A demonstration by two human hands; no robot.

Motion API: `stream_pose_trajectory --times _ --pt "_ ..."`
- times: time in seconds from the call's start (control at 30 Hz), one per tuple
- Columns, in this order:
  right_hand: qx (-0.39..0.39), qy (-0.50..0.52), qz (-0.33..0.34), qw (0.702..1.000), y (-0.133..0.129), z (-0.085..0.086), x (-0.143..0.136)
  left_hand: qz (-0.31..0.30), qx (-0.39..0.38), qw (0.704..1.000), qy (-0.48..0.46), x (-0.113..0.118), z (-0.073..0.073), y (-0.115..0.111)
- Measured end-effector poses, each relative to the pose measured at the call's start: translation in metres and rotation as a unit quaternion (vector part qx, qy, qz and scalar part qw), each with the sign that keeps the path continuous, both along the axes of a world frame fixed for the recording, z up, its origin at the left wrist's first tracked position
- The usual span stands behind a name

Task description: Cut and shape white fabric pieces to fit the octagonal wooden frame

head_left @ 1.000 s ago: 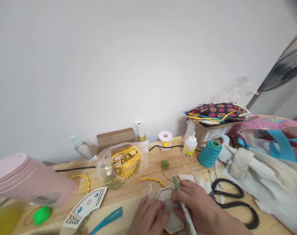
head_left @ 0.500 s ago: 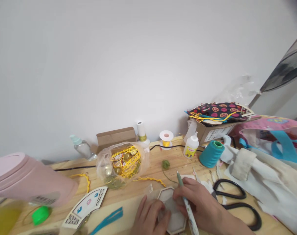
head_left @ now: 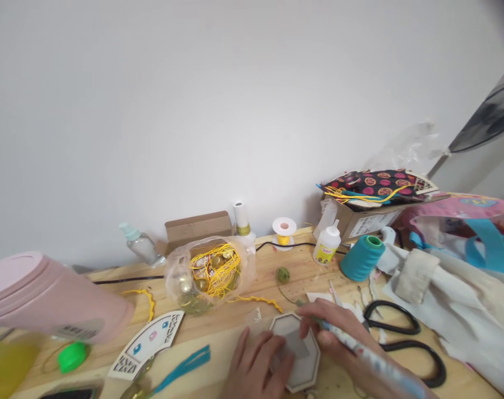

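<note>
An octagonal frame [head_left: 315, 363] with a pale rim and grey inner surface lies on the wooden table at the bottom centre. My left hand [head_left: 258, 363] rests on its left part, fingers apart, fingertips on the grey surface. A patterned pen [head_left: 360, 354] is held in my right hand [head_left: 339, 332], lying slanted across it and blurred toward its back end. The fingers of my right hand are over the frame's upper right side. Blue ribbon strips [head_left: 185, 368] lie to the left of my left hand.
Black-handled scissors [head_left: 416, 343] and white cloth [head_left: 459, 299] are at right. Behind stand a glue bottle [head_left: 326, 244], teal thread cone [head_left: 362, 259], yellow spool [head_left: 284, 233] and a bag of yellow cord [head_left: 216, 271]. A pink container [head_left: 56, 299] and fan-shaped piece [head_left: 147, 343] are left.
The pen has tipped from steep to a flatter slant in my right hand. My left hand has shifted slightly, and more of the frame's grey surface shows. The view has moved a little.
</note>
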State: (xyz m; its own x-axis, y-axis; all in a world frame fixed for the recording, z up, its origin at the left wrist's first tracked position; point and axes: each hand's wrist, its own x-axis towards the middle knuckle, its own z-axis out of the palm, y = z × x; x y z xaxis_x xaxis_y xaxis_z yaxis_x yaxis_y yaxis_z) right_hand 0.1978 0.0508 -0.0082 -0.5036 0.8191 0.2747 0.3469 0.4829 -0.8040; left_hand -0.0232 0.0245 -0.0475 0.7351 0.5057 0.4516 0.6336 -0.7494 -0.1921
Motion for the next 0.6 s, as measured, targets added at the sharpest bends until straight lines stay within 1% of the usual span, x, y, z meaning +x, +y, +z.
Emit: stream_pose_trajectory --times 0.07,0.13,0.27,0.33,0.47,0.6 --pt "-0.027 0.031 -0.020 0.999 -0.002 -0.004 0.001 0.003 0.010 1.000 0.008 0.001 -0.001 -0.001" --pt "-0.046 0.034 -0.044 0.997 -0.003 -0.007 -0.002 0.004 0.021 1.000 0.017 0.001 -0.003 -0.002" --pt "-0.068 -0.005 -0.107 0.992 0.000 -0.009 -0.013 0.012 0.033 0.999 0.026 0.003 -0.006 -0.003" --pt "-0.066 -0.014 -0.113 0.991 0.002 -0.011 -0.017 0.010 0.040 0.999 0.033 0.003 -0.005 -0.002" --pt "-0.051 -0.021 -0.108 0.993 0.001 -0.015 -0.020 -0.014 0.050 0.998 0.036 0.003 -0.002 -0.001" --pt "-0.049 -0.025 -0.110 0.992 0.001 -0.019 -0.020 -0.013 0.042 0.998 0.038 0.001 -0.001 0.001"
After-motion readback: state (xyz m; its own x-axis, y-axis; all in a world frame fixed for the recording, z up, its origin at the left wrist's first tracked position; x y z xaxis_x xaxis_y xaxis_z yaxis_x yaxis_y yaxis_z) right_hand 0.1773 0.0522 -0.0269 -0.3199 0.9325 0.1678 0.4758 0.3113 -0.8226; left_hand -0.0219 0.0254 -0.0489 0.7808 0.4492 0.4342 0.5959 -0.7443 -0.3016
